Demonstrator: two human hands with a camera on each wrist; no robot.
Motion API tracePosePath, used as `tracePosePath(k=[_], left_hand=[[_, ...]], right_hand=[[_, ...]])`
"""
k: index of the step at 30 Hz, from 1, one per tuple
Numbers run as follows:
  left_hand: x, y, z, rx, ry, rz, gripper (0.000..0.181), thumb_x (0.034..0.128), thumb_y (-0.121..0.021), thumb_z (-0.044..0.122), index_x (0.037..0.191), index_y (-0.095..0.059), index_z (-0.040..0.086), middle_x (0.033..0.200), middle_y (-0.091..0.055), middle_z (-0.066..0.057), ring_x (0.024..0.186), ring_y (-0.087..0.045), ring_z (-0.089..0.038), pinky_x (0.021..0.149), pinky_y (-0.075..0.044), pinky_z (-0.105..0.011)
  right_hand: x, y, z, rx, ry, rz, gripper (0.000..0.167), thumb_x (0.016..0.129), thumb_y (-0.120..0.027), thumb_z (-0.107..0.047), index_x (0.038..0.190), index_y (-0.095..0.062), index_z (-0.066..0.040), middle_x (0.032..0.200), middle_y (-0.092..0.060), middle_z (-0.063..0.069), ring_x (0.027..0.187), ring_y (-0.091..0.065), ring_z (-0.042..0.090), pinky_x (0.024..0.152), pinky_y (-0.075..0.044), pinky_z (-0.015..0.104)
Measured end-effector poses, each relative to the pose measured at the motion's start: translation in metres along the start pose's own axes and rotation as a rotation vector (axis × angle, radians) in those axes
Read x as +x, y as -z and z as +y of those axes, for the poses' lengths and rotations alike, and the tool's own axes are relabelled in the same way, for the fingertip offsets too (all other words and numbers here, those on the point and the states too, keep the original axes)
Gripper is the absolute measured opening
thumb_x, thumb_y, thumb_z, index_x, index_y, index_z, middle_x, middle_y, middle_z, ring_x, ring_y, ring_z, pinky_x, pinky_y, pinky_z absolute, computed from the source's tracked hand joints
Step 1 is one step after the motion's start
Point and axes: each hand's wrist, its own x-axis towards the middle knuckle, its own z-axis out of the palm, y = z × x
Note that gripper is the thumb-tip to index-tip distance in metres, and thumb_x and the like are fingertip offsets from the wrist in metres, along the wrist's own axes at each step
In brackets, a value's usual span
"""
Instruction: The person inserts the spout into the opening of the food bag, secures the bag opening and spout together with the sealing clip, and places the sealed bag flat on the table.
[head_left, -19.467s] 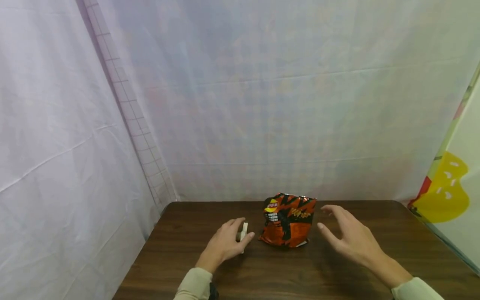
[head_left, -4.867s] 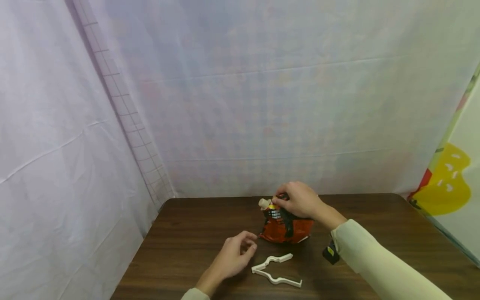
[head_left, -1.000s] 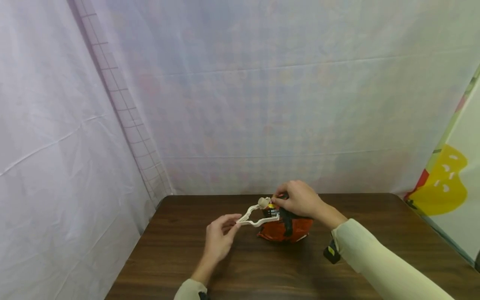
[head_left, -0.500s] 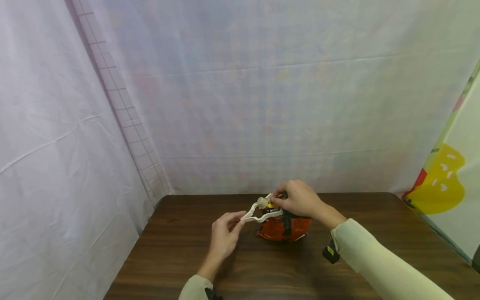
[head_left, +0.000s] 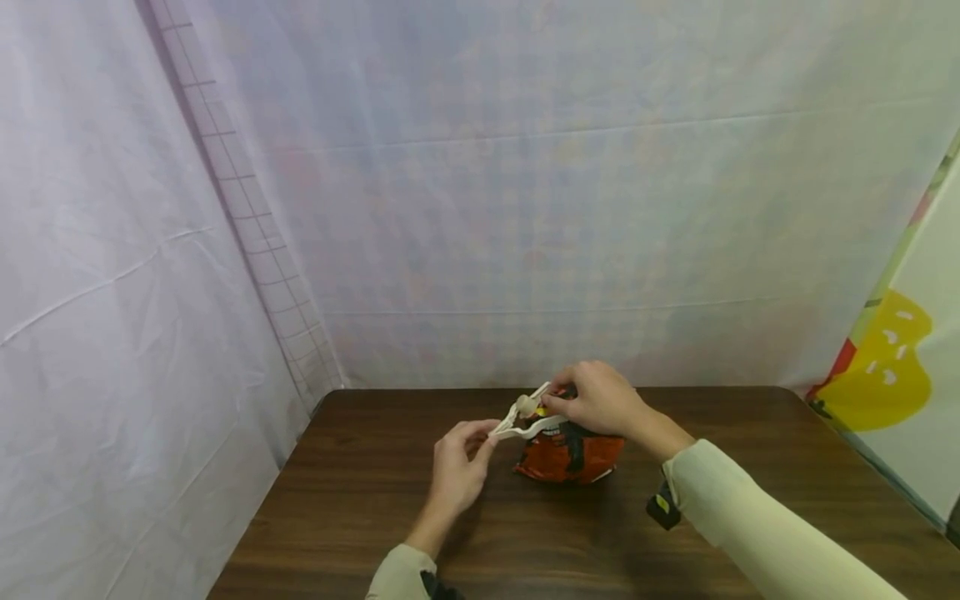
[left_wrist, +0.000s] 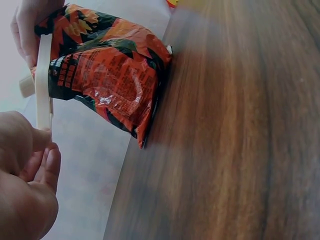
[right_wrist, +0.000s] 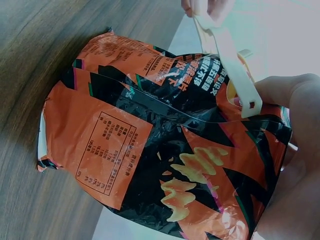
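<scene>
An orange and black chip bag (head_left: pixel 570 462) stands on the table, its top gathered. My right hand (head_left: pixel 600 402) pinches that top, where a cream spout (head_left: pixel 527 406) sticks out to the left. At its hinge end, my left hand (head_left: pixel 459 467) pinches a white bag clip (head_left: pixel 525 432), fingers and thumb together. The clip's two arms are spread, one behind and one in front of the spout and bag top. In the right wrist view the front arm of the clip (right_wrist: pixel 240 80) lies across the bag, its slotted end near my right fingers (right_wrist: pixel 285 95).
The dark wooden table (head_left: pixel 360 517) reaches back to a pale hanging cloth (head_left: pixel 525 208). Another white cloth (head_left: pixel 112 333) hangs on the left. A yellow shape (head_left: pixel 877 375) is on the white surface at the right.
The clip lay spread on the table earlier; my left hand has lifted it and, over the last second, moved it right, over the spout and bag top. My right hand keeps its pinch.
</scene>
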Motion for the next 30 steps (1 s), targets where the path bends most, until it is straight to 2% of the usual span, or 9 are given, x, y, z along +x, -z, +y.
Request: tracePosePath(k=[10, 21, 26, 30], left_hand=[[0.0019, -0.0029, 0.0018, 0.001, -0.009, -0.004, 0.019, 0.0979, -0.077, 0.001, 0.116, -0.081, 0.005, 0.106, -0.079, -0.009, 0.097, -0.076, -0.020, 0.090, -0.066, -0.028], [0.0018, -0.0034, 0.0022, -0.024, 0.015, -0.007, 0.017, 0.0980, -0.078, 0.002, 0.114, -0.082, 0.008, 0.105, -0.079, -0.009, 0.095, -0.076, -0.018, 0.088, -0.066, -0.026], [0.0023, -0.0052, 0.0027, -0.034, 0.006, -0.013, 0.015, 0.0982, -0.078, 0.003, 0.113, -0.081, 0.006, 0.105, -0.079, -0.011, 0.094, -0.076, -0.019, 0.087, -0.066, -0.028], [0.0025, -0.0065, 0.0038, -0.043, 0.029, -0.013, 0.015, 0.0984, -0.078, 0.004, 0.112, -0.082, 0.008, 0.105, -0.079, -0.010, 0.095, -0.076, -0.020, 0.088, -0.066, -0.027]], right_hand=[[-0.0005, 0.0001, -0.0021, -0.010, -0.006, 0.006, 0.010, 0.099, -0.079, -0.031, 0.096, -0.086, -0.024, 0.087, -0.079, -0.010, 0.065, -0.058, 0.004, 0.059, -0.045, 0.026], [-0.0009, 0.0010, -0.0017, -0.022, 0.028, 0.028, 0.011, 0.099, -0.078, -0.031, 0.095, -0.086, -0.025, 0.086, -0.079, -0.010, 0.062, -0.054, 0.005, 0.055, -0.040, 0.025], [-0.0007, 0.0003, -0.0016, -0.035, 0.025, 0.032, 0.011, 0.098, -0.078, -0.031, 0.096, -0.086, -0.024, 0.088, -0.078, -0.008, 0.064, -0.055, 0.005, 0.056, -0.042, 0.026], [-0.0008, 0.0008, -0.0017, -0.038, 0.017, 0.021, 0.011, 0.098, -0.078, -0.032, 0.098, -0.086, -0.024, 0.091, -0.078, -0.008, 0.065, -0.056, 0.005, 0.057, -0.044, 0.027]])
